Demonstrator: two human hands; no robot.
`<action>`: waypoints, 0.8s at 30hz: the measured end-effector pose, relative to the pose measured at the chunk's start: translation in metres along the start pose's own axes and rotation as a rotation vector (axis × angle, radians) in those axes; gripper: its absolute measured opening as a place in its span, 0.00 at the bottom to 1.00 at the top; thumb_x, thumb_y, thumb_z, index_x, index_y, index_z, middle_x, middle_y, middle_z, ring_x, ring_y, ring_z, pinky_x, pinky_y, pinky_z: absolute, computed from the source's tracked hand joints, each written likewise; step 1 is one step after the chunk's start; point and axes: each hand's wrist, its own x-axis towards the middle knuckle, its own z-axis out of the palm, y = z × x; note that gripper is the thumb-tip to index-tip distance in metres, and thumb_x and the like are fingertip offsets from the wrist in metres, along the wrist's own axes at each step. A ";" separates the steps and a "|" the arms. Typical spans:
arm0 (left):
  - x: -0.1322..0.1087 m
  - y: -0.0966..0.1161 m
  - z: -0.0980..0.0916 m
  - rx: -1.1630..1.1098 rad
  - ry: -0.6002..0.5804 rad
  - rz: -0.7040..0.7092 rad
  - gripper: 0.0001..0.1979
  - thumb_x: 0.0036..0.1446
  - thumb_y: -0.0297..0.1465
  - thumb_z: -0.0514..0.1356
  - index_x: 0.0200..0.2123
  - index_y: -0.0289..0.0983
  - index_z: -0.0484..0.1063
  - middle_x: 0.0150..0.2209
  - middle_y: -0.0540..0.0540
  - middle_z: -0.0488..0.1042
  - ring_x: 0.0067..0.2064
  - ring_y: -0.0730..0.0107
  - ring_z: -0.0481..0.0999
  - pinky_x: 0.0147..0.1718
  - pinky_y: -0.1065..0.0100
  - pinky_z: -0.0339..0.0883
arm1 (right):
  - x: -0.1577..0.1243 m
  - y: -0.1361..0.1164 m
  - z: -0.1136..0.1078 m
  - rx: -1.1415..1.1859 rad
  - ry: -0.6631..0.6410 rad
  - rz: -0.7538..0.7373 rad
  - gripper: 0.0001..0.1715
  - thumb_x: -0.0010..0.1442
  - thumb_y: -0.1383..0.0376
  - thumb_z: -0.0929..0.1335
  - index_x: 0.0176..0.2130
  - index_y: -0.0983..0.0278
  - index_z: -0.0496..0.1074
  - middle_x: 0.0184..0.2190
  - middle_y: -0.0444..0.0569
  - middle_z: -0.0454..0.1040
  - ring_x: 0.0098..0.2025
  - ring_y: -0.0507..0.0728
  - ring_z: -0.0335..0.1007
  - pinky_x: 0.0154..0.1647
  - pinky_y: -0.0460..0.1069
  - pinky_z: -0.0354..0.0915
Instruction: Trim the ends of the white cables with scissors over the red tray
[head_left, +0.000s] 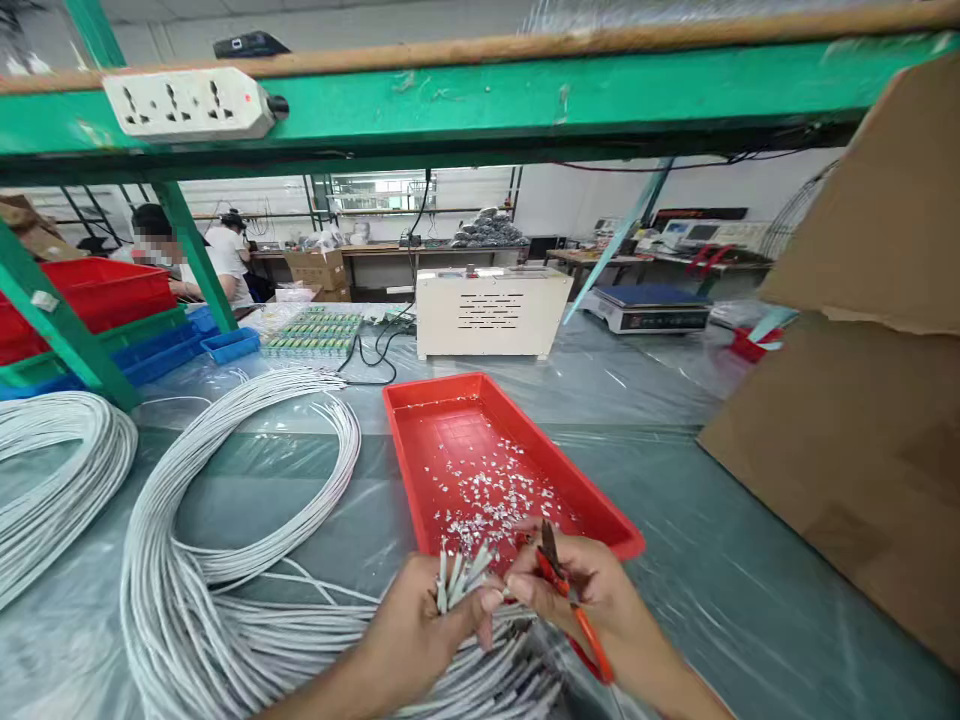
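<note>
My left hand is closed round several white cable ends, which stick up between thumb and fingers. Close beside it, my right hand holds small cutting pliers with orange-red handles, the dark jaws pointing up and away. The right thumb and forefinger come together near the cable ends; whether they pinch one is hard to make out. A large coil of white cable spreads under and to the left of my hands. Just beyond them, a red tray holds many small white scraps.
Another cable coil lies at far left. Beyond the tray stand a cream metal box and a weighing scale. Cardboard borders the right. A green beam with a power strip crosses above. Two people sit in the background.
</note>
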 end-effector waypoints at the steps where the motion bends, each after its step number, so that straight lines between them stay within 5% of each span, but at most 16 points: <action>1: 0.000 0.001 0.000 -0.006 -0.016 0.001 0.18 0.55 0.37 0.53 0.17 0.33 0.63 0.20 0.51 0.63 0.27 0.75 0.62 0.30 0.74 0.55 | 0.000 0.000 -0.001 0.025 -0.027 0.024 0.12 0.50 0.60 0.69 0.22 0.65 0.67 0.21 0.41 0.62 0.26 0.50 0.55 0.30 0.45 0.53; 9: 0.005 0.003 -0.002 -0.018 -0.021 -0.181 0.16 0.53 0.41 0.54 0.31 0.32 0.71 0.17 0.54 0.64 0.13 0.84 0.49 0.11 0.78 0.45 | 0.004 0.004 0.004 0.160 0.002 0.107 0.13 0.50 0.59 0.68 0.23 0.65 0.66 0.19 0.40 0.59 0.24 0.50 0.56 0.25 0.44 0.52; 13: 0.001 -0.002 0.002 0.062 -0.055 -0.223 0.18 0.53 0.41 0.54 0.35 0.32 0.72 0.21 0.50 0.69 0.13 0.82 0.54 0.10 0.78 0.50 | 0.006 0.011 -0.003 0.189 0.261 0.116 0.15 0.51 0.57 0.68 0.23 0.64 0.63 0.17 0.37 0.55 0.20 0.47 0.49 0.20 0.43 0.48; 16: -0.005 -0.003 0.006 0.242 -0.079 -0.032 0.14 0.56 0.35 0.52 0.36 0.32 0.73 0.33 0.43 0.73 0.24 0.74 0.69 0.24 0.73 0.66 | 0.009 0.016 -0.013 0.211 0.532 0.079 0.15 0.50 0.57 0.68 0.22 0.64 0.62 0.18 0.38 0.56 0.20 0.48 0.50 0.20 0.42 0.50; 19: -0.007 -0.008 0.006 0.444 -0.023 0.219 0.15 0.55 0.24 0.51 0.46 0.33 0.67 0.46 0.39 0.69 0.43 0.64 0.71 0.45 0.68 0.63 | 0.010 0.016 -0.018 0.194 0.572 0.069 0.13 0.47 0.58 0.69 0.23 0.64 0.64 0.18 0.39 0.59 0.21 0.48 0.53 0.21 0.42 0.54; 21: -0.006 -0.017 0.009 0.560 -0.023 0.294 0.20 0.52 0.21 0.52 0.50 0.31 0.64 0.49 0.37 0.67 0.48 0.61 0.69 0.47 0.66 0.63 | 0.008 0.017 -0.018 0.114 0.555 0.083 0.13 0.45 0.58 0.70 0.23 0.64 0.66 0.18 0.39 0.60 0.20 0.48 0.55 0.21 0.43 0.55; 24: -0.007 -0.040 0.020 0.840 -0.131 0.359 0.20 0.51 0.25 0.55 0.48 0.27 0.65 0.47 0.29 0.68 0.41 0.49 0.73 0.36 0.59 0.70 | 0.000 0.029 -0.017 0.016 0.529 0.139 0.16 0.42 0.56 0.72 0.25 0.65 0.69 0.20 0.42 0.66 0.22 0.51 0.61 0.22 0.44 0.59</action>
